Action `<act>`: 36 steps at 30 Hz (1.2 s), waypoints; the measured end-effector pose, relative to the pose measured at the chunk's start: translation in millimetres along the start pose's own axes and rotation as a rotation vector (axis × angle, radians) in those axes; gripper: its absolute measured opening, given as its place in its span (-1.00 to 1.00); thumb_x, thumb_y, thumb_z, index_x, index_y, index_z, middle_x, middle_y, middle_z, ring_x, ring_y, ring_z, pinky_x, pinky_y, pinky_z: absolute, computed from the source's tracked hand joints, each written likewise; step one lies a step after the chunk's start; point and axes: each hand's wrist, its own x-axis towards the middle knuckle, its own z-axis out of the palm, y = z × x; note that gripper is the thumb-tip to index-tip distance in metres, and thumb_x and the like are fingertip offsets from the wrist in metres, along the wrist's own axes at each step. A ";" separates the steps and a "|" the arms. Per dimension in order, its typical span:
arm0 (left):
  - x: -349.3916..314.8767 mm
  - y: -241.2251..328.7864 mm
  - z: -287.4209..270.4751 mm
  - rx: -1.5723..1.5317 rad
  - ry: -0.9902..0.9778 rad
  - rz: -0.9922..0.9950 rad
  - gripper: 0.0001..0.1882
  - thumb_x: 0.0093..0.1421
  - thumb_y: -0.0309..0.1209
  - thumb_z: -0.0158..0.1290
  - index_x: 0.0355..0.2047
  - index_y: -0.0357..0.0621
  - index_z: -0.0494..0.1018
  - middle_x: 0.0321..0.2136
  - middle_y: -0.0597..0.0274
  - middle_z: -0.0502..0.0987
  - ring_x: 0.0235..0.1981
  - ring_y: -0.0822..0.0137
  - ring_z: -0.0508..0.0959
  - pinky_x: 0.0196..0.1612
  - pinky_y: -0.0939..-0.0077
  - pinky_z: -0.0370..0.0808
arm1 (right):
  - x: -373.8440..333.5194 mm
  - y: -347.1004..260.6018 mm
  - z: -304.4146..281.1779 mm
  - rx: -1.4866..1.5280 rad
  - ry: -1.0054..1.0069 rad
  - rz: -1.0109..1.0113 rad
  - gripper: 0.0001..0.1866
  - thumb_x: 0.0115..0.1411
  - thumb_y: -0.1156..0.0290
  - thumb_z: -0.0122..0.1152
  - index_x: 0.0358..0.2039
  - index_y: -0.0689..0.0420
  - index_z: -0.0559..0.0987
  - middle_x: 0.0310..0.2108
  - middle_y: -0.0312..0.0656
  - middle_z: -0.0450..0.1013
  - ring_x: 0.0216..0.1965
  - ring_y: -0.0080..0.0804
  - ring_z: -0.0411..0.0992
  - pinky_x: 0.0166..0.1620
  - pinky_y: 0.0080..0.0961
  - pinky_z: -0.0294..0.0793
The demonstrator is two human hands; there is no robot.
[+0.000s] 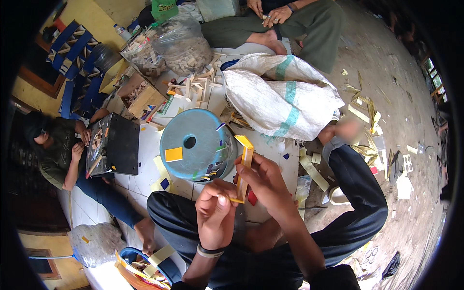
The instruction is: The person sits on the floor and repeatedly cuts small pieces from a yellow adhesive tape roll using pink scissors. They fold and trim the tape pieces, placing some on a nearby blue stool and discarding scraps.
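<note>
In front of my chest I hold a thin wooden piece [245, 166] edged in yellow, its upper end bent to the left. My right hand [263, 181] is closed around its long side, thumb on the near face. My left hand [216, 208] pinches at its lower end, where a small yellow tip shows between the fingers. Just beyond my hands stands a round blue-grey tub [193, 128], bottom up, with a hole in the middle. A yellow-orange rectangle [174, 154] lies on it, and small dark, green and yellow pieces stick to its near right side.
A white woven sack [280, 96] lies beyond the tub. Wooden pieces [195, 87] and a filled plastic bag [181, 46] are at the far left. One person [63, 150] sits left by a black box [123, 145]; another person's hands [276, 14] work opposite. A blue basket [166, 268] stands by my left knee.
</note>
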 end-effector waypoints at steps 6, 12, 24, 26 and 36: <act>17.4 0.2 -7.0 -0.051 0.018 -0.013 -0.89 0.43 -0.38 0.03 -0.22 -0.14 0.42 -0.23 0.28 0.46 -0.11 0.37 0.45 0.02 0.33 0.44 | 4.0 12.4 -15.6 0.164 -0.024 0.238 -0.75 0.38 0.31 0.21 -0.09 0.23 0.51 -0.36 -0.24 0.55 -0.47 -0.55 0.55 -0.44 -0.64 0.55; 33.7 1.6 -20.0 -0.077 0.213 -0.199 -0.81 0.42 -0.26 0.08 -0.16 -0.11 0.53 -0.25 0.37 0.56 -0.16 0.43 0.51 0.01 0.44 0.41 | 11.0 19.8 -13.5 0.360 0.004 0.359 -0.63 0.37 0.17 0.25 -0.08 0.24 0.46 -0.33 -0.16 0.59 -0.46 -0.53 0.58 -0.41 -0.66 0.61; 48.7 -6.1 -35.0 0.192 0.143 -0.044 -0.78 0.43 -0.28 0.08 -0.25 -0.18 0.56 -0.31 0.31 0.59 -0.27 0.48 0.52 -0.09 0.51 0.39 | 11.6 42.3 -15.0 0.592 -0.066 0.469 -0.58 0.34 0.03 0.28 -0.16 0.19 0.54 -0.35 -0.22 0.60 -0.42 -0.58 0.59 -0.32 -0.68 0.67; 53.6 -9.3 -35.6 0.173 0.160 -0.037 -0.77 0.43 -0.26 0.09 -0.25 -0.18 0.56 -0.32 0.31 0.59 -0.29 0.49 0.51 -0.10 0.52 0.40 | 12.7 46.9 -15.1 0.610 -0.037 0.481 -0.60 0.34 0.04 0.27 -0.19 0.17 0.55 -0.35 -0.24 0.60 -0.41 -0.59 0.59 -0.32 -0.69 0.67; 64.6 -4.0 -41.4 0.077 0.144 -0.282 -0.70 0.44 -0.18 0.06 -0.05 -0.14 0.57 -0.24 0.35 0.61 -0.23 0.50 0.54 -0.10 0.51 0.41 | 10.3 49.6 -4.7 0.716 0.115 0.405 -0.62 0.33 0.03 0.27 -0.22 0.14 0.54 -0.38 -0.26 0.58 -0.38 -0.59 0.60 -0.27 -0.69 0.69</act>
